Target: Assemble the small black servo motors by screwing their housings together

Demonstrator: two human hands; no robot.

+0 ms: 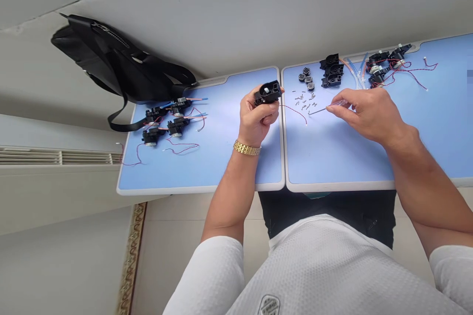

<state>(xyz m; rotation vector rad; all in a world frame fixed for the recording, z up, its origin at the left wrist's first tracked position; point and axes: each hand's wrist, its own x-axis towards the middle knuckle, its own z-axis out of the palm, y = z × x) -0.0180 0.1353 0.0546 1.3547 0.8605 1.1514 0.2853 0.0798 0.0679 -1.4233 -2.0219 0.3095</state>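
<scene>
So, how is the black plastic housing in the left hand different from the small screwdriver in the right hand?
The black plastic housing is bulky and opaque; the small screwdriver is slim, with a thin metal shaft and a clear-looking handle. The left hand wraps around the housing, while the right hand pinches the screwdriver in its fingertips. Both are held over blue tabletops.
</scene>
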